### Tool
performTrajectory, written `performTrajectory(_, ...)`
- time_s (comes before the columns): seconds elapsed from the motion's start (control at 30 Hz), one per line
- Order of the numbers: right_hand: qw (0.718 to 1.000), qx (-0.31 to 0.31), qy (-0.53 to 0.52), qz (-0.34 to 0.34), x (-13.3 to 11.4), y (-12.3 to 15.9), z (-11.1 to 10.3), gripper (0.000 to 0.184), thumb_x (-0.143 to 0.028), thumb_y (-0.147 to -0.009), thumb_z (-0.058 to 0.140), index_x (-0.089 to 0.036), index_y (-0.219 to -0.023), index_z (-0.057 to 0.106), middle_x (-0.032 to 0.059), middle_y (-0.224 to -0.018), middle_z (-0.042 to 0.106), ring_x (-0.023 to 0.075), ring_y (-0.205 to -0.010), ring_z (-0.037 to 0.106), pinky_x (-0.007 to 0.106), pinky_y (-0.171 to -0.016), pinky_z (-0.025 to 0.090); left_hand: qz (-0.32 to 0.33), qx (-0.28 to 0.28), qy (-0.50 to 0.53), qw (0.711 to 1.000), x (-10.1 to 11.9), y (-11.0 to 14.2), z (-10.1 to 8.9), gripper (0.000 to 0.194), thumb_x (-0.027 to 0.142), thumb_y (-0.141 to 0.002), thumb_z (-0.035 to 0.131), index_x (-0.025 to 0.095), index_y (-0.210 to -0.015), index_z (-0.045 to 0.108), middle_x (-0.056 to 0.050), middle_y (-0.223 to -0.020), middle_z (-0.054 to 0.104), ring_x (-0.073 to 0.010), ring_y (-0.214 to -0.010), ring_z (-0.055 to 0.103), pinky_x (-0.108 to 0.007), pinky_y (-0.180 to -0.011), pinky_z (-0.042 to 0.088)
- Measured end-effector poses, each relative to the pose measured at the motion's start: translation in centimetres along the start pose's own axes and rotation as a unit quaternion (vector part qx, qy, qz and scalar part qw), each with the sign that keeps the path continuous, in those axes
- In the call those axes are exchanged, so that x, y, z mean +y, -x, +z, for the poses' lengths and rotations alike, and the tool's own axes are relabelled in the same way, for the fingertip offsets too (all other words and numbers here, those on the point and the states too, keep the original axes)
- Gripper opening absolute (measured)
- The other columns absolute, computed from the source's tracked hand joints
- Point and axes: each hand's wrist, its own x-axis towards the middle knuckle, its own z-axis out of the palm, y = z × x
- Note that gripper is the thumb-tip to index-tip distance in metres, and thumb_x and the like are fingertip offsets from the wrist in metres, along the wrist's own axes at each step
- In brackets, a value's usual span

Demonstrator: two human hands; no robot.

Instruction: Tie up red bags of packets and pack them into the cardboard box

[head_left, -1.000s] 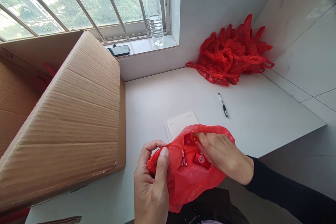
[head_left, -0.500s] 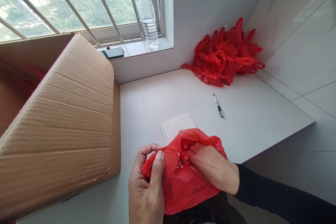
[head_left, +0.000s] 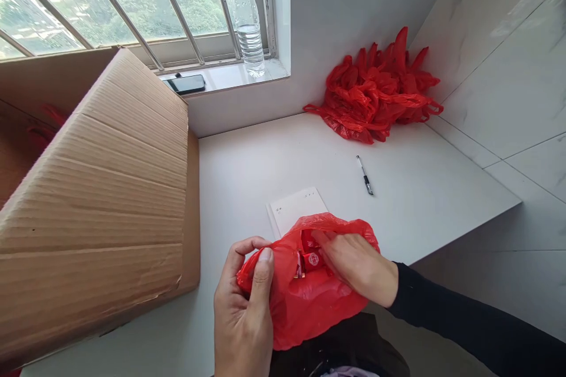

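Note:
A red plastic bag (head_left: 305, 312) is held above my lap at the table's near edge, its mouth facing up. My left hand (head_left: 247, 306) pinches the bag's left rim between thumb and fingers. My right hand (head_left: 354, 259) reaches into the mouth from the right, and its fingertips are hidden inside. Small red wrapped packets (head_left: 313, 260), perhaps sweets, show in the opening beside those fingers; whether the right hand grips one cannot be seen. Partly behind the bag lies a white notebook (head_left: 294, 206) with a few handwritten marks.
A large open cardboard box (head_left: 106, 188) stands on the left, with red plastic inside. Crumpled red bags (head_left: 375, 97) are heaped at the back right of the white table (head_left: 247, 159). A black pen (head_left: 365, 175) lies nearby. On the sill are a water bottle (head_left: 250, 29) and a phone (head_left: 188, 83).
My right hand has shifted slightly inside the bag, and more of the red packets shows in the opening. The left hand keeps its hold on the rim. The view has moved slightly.

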Motion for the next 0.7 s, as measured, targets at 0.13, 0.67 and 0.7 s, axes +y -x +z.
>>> performTrajectory(0.13, 1.0, 0.014, -0.004, 0.023, 0.4, -1.3, -0.9, 0.023, 0.001, -0.089, 0.047, -0.017, -0.079, 0.059, 0.0014, -0.065, 0.059, 0.0156, -0.054, 0.049, 0.031, -0.051, 0.029, -0.002, -0.001, 0.004, 1.0, 0.1, 0.1, 0.2, 0.038, 0.051, -0.078, 0.084, 0.026, -0.097, 0.064, 0.008, -0.068, 0.059, -0.0063, -0.048, 0.052, -0.014, -0.047, 0.047)
performTrajectory(0.67, 0.997, 0.066, -0.007, 0.045, 0.3, 0.3, -1.2, 0.025, -0.016, -0.105, 0.044, -0.017, -0.09, 0.065, 0.0015, -0.07, 0.06, 0.0162, -0.057, 0.053, 0.03, -0.054, 0.036, 0.0, -0.012, 0.02, 1.0, -0.2, -0.1, 0.2, 0.039, 0.051, -0.077, 0.085, 0.026, -0.097, 0.064, 0.008, -0.066, 0.059, -0.006, -0.047, 0.051, -0.014, -0.047, 0.045)
performTrajectory(0.7, 0.997, 0.063, -0.006, 0.046, 0.4, 0.3, -1.1, 0.031, -0.015, -0.105, 0.043, -0.018, -0.081, 0.063, 0.0004, -0.064, 0.056, 0.0153, -0.053, 0.049, 0.03, -0.051, 0.033, 0.001, -0.013, 0.018, 1.0, -0.2, -0.1, 0.3, 0.039, 0.051, -0.077, 0.085, 0.026, -0.097, 0.064, 0.008, -0.066, 0.059, -0.0059, -0.047, 0.051, -0.014, -0.047, 0.045)
